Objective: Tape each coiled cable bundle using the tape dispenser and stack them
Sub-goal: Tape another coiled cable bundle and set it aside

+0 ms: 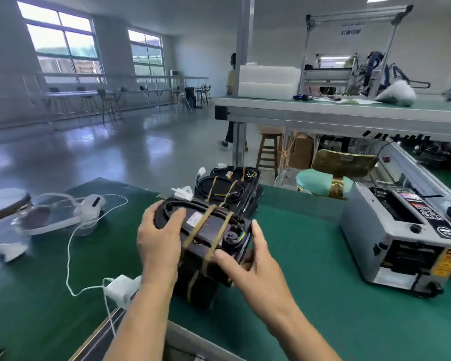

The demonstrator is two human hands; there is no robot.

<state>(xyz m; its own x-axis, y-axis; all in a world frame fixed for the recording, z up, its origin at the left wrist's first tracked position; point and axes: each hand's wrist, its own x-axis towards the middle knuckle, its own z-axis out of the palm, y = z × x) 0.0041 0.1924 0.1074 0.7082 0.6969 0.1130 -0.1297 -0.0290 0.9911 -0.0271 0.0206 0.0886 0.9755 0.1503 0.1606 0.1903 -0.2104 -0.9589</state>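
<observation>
A black coiled cable bundle (206, 225) with two brown tape bands lies on top of a near stack of bundles on the green table (310, 256). My left hand (158, 238) grips its left end, thumb on top. My right hand (248, 259) holds its right end near the plug with coloured wires. A second stack of taped bundles (229, 188) stands just behind. The grey tape dispenser (401, 238) sits to the right, apart from both hands.
White headset gear (63, 214) and a white charger with cord (120, 286) lie on the left. A green stool (323, 183) and a wooden stool (268, 149) stand beyond the table edge. A raised bench (349, 113) and a person (231, 100) are behind.
</observation>
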